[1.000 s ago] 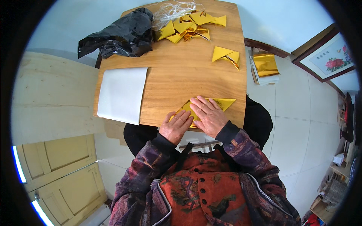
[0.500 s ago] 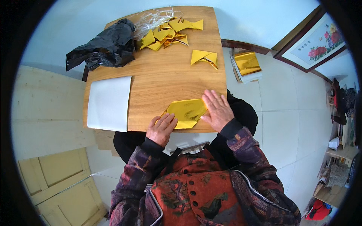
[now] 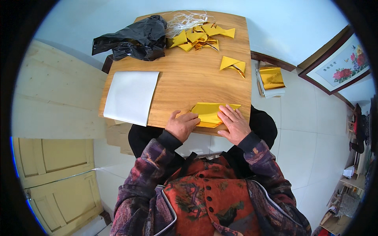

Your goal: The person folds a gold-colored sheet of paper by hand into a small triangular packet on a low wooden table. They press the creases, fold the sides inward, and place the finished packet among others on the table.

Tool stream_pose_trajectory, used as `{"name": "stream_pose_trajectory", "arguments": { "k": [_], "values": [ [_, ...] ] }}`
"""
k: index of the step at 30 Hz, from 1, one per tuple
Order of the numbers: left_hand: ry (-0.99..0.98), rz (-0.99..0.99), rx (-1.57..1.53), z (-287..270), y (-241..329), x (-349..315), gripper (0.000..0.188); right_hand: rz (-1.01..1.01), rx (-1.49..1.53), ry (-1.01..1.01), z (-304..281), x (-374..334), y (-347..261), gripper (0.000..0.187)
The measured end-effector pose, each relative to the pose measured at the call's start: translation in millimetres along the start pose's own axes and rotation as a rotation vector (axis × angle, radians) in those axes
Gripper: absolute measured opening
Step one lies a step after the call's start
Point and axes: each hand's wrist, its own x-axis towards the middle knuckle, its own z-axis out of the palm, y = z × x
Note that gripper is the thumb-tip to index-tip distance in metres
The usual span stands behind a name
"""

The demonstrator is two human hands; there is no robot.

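A sheet of shiny gold foil paper (image 3: pixel 208 113), folded into a long slanted strip, lies at the front edge of the wooden table (image 3: pixel 193 82). My left hand (image 3: pixel 182 125) is at its left end, fingers bent and pressed onto the paper, thumb sticking out away from it. Flat across the right part rests my right hand (image 3: pixel 235 125), its fingers stretched out and its thumb near the front edge. Part of the strip is hidden under both hands. Farther back at the right sits a finished-looking folded gold piece (image 3: pixel 233 66).
A pile of folded gold pieces (image 3: pixel 197 38), tangled clear strings (image 3: pixel 185 20) and a black plastic bag (image 3: pixel 143 39) occupy the table's far side. A white sheet (image 3: pixel 131 96) covers the left. More gold paper (image 3: pixel 271 78) tops a stack on the floor at right.
My right hand has moved left from the strip's right end onto its top. The strip looks narrower from front to back. My left hand's fingers have turned to point right. The view has shifted.
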Motion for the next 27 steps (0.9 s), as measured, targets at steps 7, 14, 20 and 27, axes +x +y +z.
{"name": "stream_pose_trajectory", "arguments": {
  "k": [7, 14, 20, 27],
  "values": [
    [-0.248, -0.087, -0.256, -23, -32, 57, 0.014, 0.013, 0.366, 0.168, 4, 4, 10, 0.059],
    [-0.246, -0.264, -0.355, -12, -37, 73, 0.017, 0.002, 0.209, 0.179, 4, 3, -2, 0.068],
    [-0.122, -0.215, -0.356, -9, -37, 74, 0.021, 0.053, 0.157, 0.144, 1, 7, -8, 0.065],
    [-0.059, -0.250, -0.262, -9, -24, 70, 0.022, 0.086, 0.135, 0.126, 0, 9, -11, 0.065]
  ]
}}
